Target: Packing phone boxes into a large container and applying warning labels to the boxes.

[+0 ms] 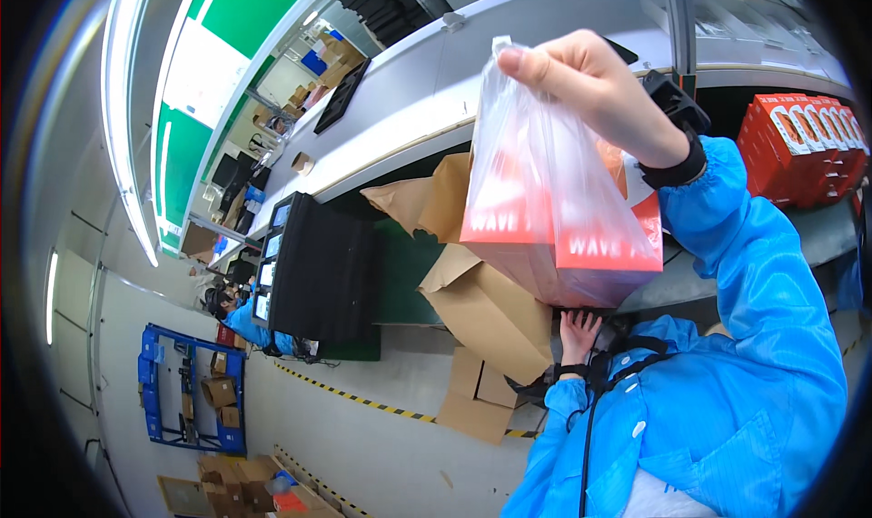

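1. The person's right hand (604, 91) is raised, thumb and fingers clamped on the gathered top of a clear plastic bag (531, 168).
2. The bag, with red-and-white boxes (609, 256) inside, is at the near edge of the grey table (822, 234); whether it rests there cannot be told.
3. The left hand (579, 339), well apart from the right, has its fingers spread just by the bag's lower end; contact cannot be told.
4. Brown cardboard (500, 318) with raised flaps lies left of the bag, partly hidden by it.
5. Toward the table's right end stand stacked red cartons (799, 159).
6. A black tray (341, 96) lies on the white bench (400, 93) behind.
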The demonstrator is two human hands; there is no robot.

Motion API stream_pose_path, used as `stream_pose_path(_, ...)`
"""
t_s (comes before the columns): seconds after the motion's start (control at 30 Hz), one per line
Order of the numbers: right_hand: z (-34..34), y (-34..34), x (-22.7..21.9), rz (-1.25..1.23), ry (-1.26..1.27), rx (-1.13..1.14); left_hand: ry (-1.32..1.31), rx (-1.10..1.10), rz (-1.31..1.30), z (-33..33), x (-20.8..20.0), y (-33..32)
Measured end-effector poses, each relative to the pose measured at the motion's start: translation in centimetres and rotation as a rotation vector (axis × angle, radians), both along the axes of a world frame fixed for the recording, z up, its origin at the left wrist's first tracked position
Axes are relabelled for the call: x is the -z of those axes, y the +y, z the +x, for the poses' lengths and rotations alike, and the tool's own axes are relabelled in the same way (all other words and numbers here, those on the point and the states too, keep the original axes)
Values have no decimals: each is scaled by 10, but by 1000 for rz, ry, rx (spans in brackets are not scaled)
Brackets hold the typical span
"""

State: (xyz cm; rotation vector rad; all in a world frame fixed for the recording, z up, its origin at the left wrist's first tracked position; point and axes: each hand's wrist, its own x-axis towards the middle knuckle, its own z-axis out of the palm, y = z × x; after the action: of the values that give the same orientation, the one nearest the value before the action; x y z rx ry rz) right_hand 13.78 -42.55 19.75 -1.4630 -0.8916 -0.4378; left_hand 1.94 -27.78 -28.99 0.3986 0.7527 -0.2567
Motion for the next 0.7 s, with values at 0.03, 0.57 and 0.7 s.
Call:
stream_pose_path(0.03,-12,3,-9,10,-9,8,-62,51,-38,5,12,7)
stream_pose_path(0.57,-204,-132,-11,-135,119,860,-236,924,337,-18,44,-67)
stream_pose_path(0.7,-268,-142,-5,-42,231,986,-181,1386,301,-3,96,-118)
